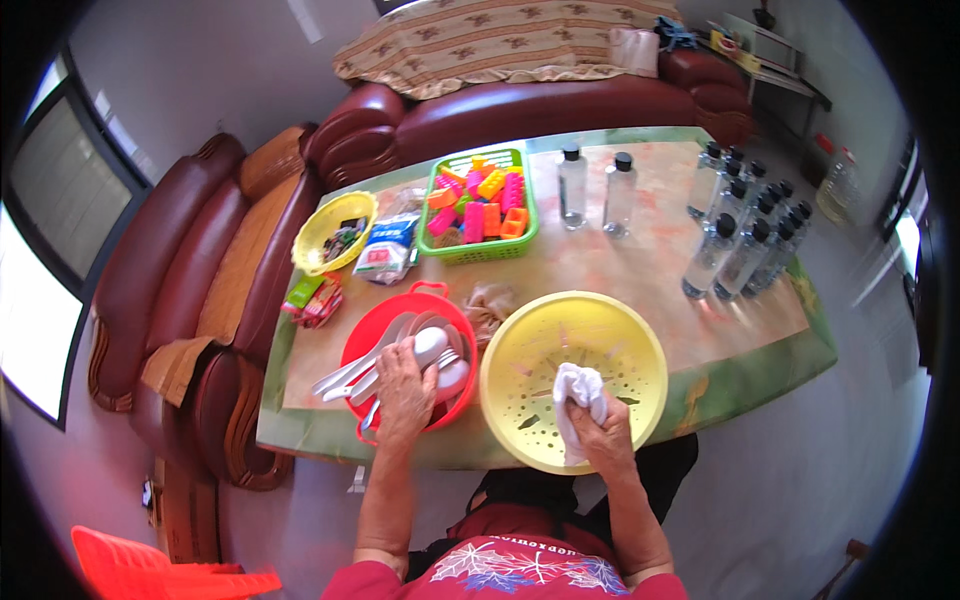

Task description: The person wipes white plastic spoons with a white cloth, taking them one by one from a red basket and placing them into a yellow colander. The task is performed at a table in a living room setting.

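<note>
My left hand (404, 392) rests over a red basin (463, 400) with handles, its fingers apart among the utensils inside. White-handled spoons (348, 378), a white ladle-like bowl (430, 346) and a fork (448, 358) lie in that basin, partly covered by the hand. With my right hand (606, 440) I grip a bunched white cloth (580, 395). Hand and cloth are over the near part of a large yellow colander (520, 345), which has holes in its bottom and stands at the table's near edge.
Behind are a green basket (475, 255) of toy blocks, a yellow basket (308, 258), a blue-white packet (388, 248) and snack packets (316, 302). A crumpled plastic bag (488, 308) lies between basin and colander. Black-capped bottles (710, 258) stand right; red sofas (540, 112) border the table.
</note>
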`<action>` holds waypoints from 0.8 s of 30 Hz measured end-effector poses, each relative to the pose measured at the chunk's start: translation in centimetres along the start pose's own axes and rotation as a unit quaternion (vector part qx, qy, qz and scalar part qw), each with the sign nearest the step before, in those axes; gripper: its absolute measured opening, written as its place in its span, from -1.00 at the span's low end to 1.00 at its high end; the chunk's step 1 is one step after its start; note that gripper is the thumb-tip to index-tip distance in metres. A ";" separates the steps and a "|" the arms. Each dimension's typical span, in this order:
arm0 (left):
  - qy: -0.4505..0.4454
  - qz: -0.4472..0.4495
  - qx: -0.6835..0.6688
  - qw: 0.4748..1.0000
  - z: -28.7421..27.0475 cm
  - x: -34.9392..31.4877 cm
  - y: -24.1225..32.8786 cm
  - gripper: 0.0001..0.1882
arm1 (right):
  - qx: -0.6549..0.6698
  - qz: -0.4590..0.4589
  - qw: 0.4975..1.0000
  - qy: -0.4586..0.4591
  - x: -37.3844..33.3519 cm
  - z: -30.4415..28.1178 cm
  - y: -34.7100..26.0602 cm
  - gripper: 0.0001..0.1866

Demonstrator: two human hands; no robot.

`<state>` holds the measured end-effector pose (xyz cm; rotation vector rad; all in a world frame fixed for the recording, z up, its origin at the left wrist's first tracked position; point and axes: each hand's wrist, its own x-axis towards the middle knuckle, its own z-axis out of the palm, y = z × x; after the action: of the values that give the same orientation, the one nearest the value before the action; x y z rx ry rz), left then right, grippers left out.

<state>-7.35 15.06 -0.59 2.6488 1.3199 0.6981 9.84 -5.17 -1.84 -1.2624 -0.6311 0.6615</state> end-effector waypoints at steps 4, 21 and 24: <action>-0.046 0.018 0.039 0.998 -0.2 0.4 -0.3 -0.34 | -0.060 -0.009 0.998 -0.022 0.5 -0.4 1.1 -0.83; -0.085 -0.054 -0.015 0.995 1.3 2.5 -0.7 -0.52 | 0.024 -0.016 1.000 0.007 1.2 -2.1 1.7 -0.77; -0.104 -0.033 -0.047 0.993 0.7 3.1 -0.3 -0.51 | 0.013 -0.022 0.999 0.019 1.1 -2.3 0.9 -0.79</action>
<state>-5.70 17.74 -0.22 2.5115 1.2779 0.4483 12.20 -5.72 -3.12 -1.2317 -0.6154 0.6063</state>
